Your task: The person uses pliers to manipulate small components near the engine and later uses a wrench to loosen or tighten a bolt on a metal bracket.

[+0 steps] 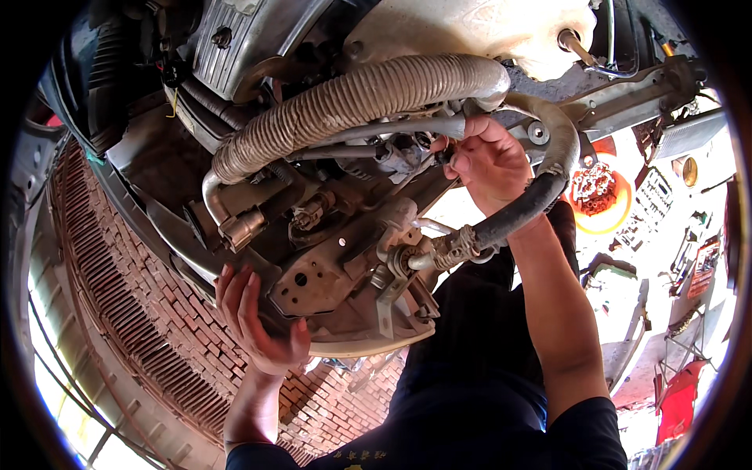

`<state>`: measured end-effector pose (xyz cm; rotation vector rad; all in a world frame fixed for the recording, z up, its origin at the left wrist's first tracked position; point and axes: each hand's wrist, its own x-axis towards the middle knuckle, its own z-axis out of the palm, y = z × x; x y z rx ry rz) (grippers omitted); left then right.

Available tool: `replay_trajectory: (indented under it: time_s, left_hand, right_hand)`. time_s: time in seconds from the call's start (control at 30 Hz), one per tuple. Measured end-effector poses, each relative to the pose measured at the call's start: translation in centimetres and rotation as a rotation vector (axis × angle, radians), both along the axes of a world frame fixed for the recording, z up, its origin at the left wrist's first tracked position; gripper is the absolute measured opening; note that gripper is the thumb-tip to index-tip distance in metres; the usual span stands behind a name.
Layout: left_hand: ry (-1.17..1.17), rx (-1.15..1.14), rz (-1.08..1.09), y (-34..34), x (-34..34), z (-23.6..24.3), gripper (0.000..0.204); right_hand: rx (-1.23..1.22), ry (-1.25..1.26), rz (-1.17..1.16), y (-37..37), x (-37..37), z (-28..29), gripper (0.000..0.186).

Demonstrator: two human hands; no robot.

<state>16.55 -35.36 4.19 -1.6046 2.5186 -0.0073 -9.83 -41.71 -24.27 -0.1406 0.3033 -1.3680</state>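
Note:
My left hand [262, 329] rests with stretched fingers against the edge of a dark metal body part [262, 274], thumb apart, near a plate with holes [317, 286]. Up among the hoses of an engine bay, my right hand [497, 164] pinches thumb and fingers together by the end of a thin grey hose [415, 127]. Something small and dark shows at the fingertips, too hidden to name. A thick ribbed hose [352, 102] arches above that hand. A dirty bent hose [560, 149] curves down past the right wrist to a metal fitting [423, 258].
A cream plastic tank [470, 31] sits at the top, beside a ribbed metal cover [243, 39]. On the floor at right are an orange bowl of small metal parts [619, 207], a tool set [650, 204] and a red folding chair [680, 399]. Brick paving [180, 305] lies below left.

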Motion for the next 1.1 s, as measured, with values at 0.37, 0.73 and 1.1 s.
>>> replay_trajectory:
  time_s: [0.37,0.73,1.1]
  left_hand:
    - [0.033,0.023,0.025,0.3,0.4,0.0,0.078]
    - [0.031,0.027,0.017,0.3,0.9,0.1,0.077]
    - [0.063,-0.058,0.004,0.3,0.9,-0.3,0.072]
  right_hand:
    - [0.3,0.496,0.014,-0.7,1.6,1.0,0.022]
    - [0.263,0.507,-0.137,-0.4,2.8,2.1,0.029]
    - [0.238,0.587,-0.159,-0.1,3.0,1.4,0.029]
